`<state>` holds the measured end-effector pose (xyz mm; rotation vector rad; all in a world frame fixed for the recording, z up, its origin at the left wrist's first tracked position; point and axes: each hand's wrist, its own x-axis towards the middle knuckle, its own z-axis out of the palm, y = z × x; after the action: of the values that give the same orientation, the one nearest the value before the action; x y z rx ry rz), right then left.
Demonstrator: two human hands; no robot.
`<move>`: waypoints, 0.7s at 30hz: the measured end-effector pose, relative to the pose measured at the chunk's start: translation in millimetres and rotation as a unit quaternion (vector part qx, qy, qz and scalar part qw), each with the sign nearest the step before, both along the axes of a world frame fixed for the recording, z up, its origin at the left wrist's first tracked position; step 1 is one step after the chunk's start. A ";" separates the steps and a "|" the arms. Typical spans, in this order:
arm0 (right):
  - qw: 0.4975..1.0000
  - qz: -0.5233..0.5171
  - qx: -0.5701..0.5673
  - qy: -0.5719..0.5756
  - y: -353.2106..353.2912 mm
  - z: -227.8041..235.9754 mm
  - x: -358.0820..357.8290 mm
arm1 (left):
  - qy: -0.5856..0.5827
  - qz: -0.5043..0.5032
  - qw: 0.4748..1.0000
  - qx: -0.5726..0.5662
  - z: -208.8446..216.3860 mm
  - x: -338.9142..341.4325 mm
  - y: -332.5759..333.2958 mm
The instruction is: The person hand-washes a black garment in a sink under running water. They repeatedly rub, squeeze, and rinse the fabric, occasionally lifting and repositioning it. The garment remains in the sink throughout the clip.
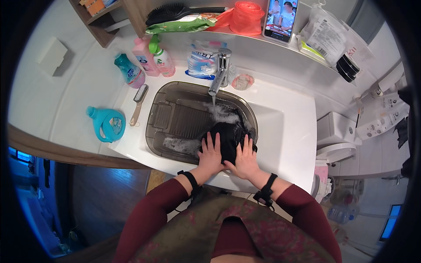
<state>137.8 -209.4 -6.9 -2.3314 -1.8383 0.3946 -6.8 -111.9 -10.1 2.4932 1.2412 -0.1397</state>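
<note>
My left hand (pixel 211 154) lies on the left part of a wet black cloth (pixel 227 136), its fingers spread. Beside it my right hand (pixel 244 159) presses on the cloth's right part, fingers apart and pointing away from me; the two thumbs nearly meet. The cloth is bunched at the right end of a translucent grey wash basin (pixel 154 131) set in the white sink. Ridges like a washboard (pixel 186 120) run across the basin's bottom. White suds (pixel 180 145) float in it, and water runs from the chrome tap (pixel 219 72) behind the cloth.
Left of the basin are a scrubbing brush (pixel 139 105), a teal detergent jug (pixel 108 124) and several bottles. A detergent bag (pixel 204 61) and a soap bar (pixel 242 82) flank the tap. Above, a shelf carries a hairbrush (pixel 175 13), a red bag roll (pixel 246 18) and a phone (pixel 280 19).
</note>
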 end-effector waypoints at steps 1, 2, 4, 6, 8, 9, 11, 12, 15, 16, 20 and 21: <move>0.998 -0.005 -0.043 -0.036 10.7 -2.4 0.5 | 0.011 0.005 1.000 -0.007 -2.5 4.1 7.1; 0.998 -0.012 -0.053 -0.039 21.0 -4.8 2.1 | 0.008 0.009 1.000 -0.017 -4.1 8.2 15.7; 0.994 -0.022 -0.090 -0.058 37.8 -9.9 5.3 | 0.024 0.024 0.998 -0.049 -5.8 17.6 29.7; 0.995 -0.018 -0.081 -0.061 51.5 -13.9 16.3 | 0.046 0.028 0.997 -0.064 -6.6 29.2 43.9; 0.992 -0.008 -0.103 -0.068 66.4 -18.2 27.5 | 0.055 0.037 0.994 -0.084 -6.8 39.6 54.9; 0.992 -0.011 -0.095 -0.077 72.7 -20.2 31.5 | 0.053 0.047 0.993 -0.095 -6.7 43.9 59.9; 0.991 0.003 -0.116 -0.073 88.1 -22.6 41.1 | 0.056 0.072 0.990 -0.112 -5.6 51.6 69.0; 0.991 0.009 -0.128 -0.043 95.9 -22.6 46.5 | 0.065 0.077 0.987 -0.125 -5.0 55.4 73.7; 0.990 0.003 -0.141 -0.015 116.3 -18.7 56.9 | 0.088 0.097 0.978 -0.163 -4.8 68.0 93.7; 0.990 -0.003 -0.137 0.005 123.5 -17.1 59.7 | 0.091 0.090 0.977 -0.169 -5.8 71.5 102.5; 0.992 -0.040 -0.118 0.033 148.5 -17.4 69.6 | 0.080 0.084 0.979 -0.165 -11.3 86.7 134.5; 0.991 -0.049 -0.121 0.036 152.0 -20.2 71.0 | 0.093 0.082 0.978 -0.166 -10.3 91.6 140.1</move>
<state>208.8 -57.4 -27.2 -2.5124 -1.7191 0.7161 84.8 28.2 -20.5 2.1205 1.3650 -0.5051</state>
